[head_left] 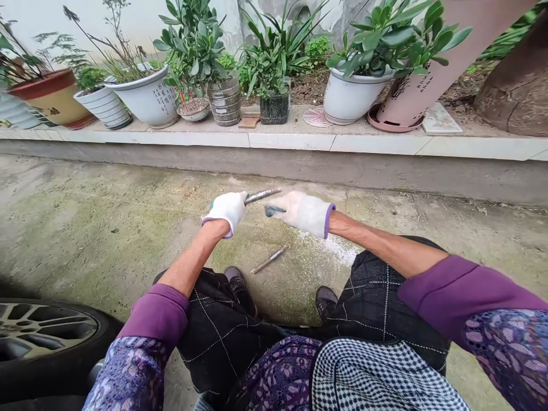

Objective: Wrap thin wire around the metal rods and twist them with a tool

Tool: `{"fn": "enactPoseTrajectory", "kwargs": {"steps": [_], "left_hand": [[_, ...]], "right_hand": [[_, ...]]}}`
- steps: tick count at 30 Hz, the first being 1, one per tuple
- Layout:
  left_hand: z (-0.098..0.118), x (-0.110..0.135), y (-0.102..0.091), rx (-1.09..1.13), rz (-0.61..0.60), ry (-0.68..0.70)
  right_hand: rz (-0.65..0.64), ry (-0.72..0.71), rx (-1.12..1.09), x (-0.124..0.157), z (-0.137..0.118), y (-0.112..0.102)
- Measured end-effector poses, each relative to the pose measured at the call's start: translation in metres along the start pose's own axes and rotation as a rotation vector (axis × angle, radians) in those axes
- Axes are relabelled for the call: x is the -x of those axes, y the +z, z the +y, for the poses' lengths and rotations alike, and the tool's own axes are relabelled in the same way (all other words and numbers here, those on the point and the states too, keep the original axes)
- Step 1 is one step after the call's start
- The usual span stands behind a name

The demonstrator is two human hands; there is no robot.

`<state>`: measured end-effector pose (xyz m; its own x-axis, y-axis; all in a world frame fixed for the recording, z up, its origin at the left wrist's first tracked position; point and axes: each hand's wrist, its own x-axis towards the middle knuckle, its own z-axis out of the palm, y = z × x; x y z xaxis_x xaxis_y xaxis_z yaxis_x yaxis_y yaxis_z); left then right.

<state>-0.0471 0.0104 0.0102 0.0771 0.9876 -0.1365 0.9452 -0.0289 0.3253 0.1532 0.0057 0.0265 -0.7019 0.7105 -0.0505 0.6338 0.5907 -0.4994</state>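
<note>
White-gloved left hand (226,211) clasps a grey metal rod (262,196); gloved right hand (302,212) is closed around a small dark tool (273,210).

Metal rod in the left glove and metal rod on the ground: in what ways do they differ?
The held rod is gripped by the gloved left hand above the concrete; the ground rod lies loose on it, ahead of the shoes, touched by no hand. The held rod looks thicker and sits almost level in the picture; the ground rod looks thinner and slants more. Both are straight, slender and grey.
</note>
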Motion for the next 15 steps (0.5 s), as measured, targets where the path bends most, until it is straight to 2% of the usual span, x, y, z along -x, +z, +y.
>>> {"fn": "enactPoseTrajectory", "kwargs": {"steps": [3,6,9,12,15], "left_hand": [[0.002,0.002,0.008,-0.066,-0.061,0.053],[0.010,0.006,0.015,-0.080,-0.107,0.127],[0.016,0.012,0.015,-0.058,-0.118,0.183],[0.016,0.017,0.010,0.089,-0.082,0.194],[0.013,0.016,0.005,0.158,-0.005,0.111]], "right_hand": [[0.080,0.030,0.059,0.000,0.016,-0.017],[0.133,0.057,-0.012,-0.006,0.041,-0.029],[0.062,0.069,-0.178,-0.011,0.056,-0.028],[-0.014,0.134,-0.304,-0.011,0.055,-0.018],[-0.029,0.123,-0.289,-0.009,0.038,-0.007]]}}
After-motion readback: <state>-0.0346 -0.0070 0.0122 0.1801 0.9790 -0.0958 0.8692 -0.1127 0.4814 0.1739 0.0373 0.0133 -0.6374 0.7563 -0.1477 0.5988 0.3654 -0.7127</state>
